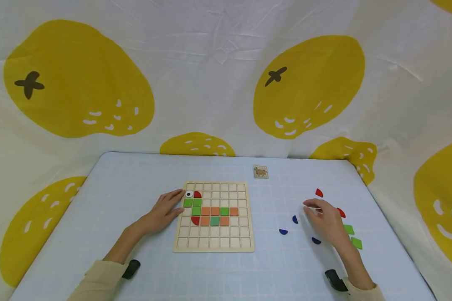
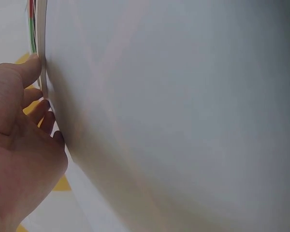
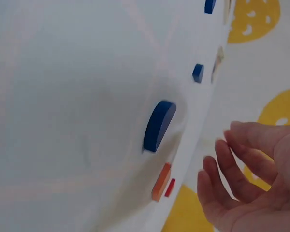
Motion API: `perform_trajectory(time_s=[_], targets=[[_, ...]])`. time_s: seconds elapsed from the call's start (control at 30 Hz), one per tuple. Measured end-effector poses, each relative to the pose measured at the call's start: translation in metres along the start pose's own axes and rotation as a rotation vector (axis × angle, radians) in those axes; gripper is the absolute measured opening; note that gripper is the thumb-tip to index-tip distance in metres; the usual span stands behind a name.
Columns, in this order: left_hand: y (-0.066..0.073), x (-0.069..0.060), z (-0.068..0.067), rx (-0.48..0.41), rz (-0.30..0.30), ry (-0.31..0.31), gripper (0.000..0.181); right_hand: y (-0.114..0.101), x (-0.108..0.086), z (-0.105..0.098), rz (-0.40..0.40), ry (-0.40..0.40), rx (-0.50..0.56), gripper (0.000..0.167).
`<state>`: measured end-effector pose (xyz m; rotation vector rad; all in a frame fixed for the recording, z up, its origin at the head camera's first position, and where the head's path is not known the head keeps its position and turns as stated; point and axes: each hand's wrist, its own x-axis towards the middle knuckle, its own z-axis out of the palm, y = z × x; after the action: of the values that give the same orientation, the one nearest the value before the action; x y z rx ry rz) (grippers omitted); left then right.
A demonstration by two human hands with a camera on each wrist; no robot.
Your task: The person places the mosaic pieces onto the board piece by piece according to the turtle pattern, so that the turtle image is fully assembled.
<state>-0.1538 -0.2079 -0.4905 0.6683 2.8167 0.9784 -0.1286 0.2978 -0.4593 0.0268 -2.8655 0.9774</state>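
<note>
Beige sleeves (image 1: 98, 282) are occupying the near foreground. From afar, I am viewing a square, pale wooden grid board (image 1: 214, 250) lying flat around the table's (image 1: 143, 175) middle. Its cells are holding five orange squares (image 1: 233, 211), four green squares (image 1: 188, 202), one teal square (image 1: 214, 220), two red quarter-rounds (image 1: 195, 220) and one white eye disc (image 1: 188, 194). My left hand (image 1: 160, 214) is touching the board's left edge, fingers extended; my right hand (image 1: 327, 219) is hovering, loosely curved, gripping nothing. Near it are lying three blue half-rounds (image 1: 316, 241), two loose red pieces (image 1: 319, 192), two loose green pieces (image 1: 356, 243) and one loose orange piece (image 3: 161, 182).
</note>
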Motion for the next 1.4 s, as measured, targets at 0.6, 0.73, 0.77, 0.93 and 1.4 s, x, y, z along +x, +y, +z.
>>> perform_trajectory(time_s=[0.6, 0.73, 0.77, 0.93, 1.4], targets=[[-0.002, 0.000, 0.000, -0.011, -0.028, -0.024, 0.063, 0.060, -0.017, -0.044, 0.187, -0.023, -0.100, 0.035], [0.000, -0.001, -0.002, -0.012, -0.029, -0.020, 0.063, 0.070, -0.018, -0.050, 0.230, -0.059, -0.128, 0.039], [0.001, -0.001, -0.002, -0.012, -0.028, -0.017, 0.063, 0.072, -0.018, -0.050, 0.244, -0.065, -0.134, 0.039], [0.004, -0.002, -0.004, -0.014, -0.023, -0.010, 0.062, 0.081, -0.020, -0.051, 0.254, -0.074, -0.160, 0.038], [-0.001, -0.001, 0.001, -0.029, -0.036, -0.031, 0.063, 0.087, -0.027, -0.049, 0.193, -0.032, -0.146, 0.035]])
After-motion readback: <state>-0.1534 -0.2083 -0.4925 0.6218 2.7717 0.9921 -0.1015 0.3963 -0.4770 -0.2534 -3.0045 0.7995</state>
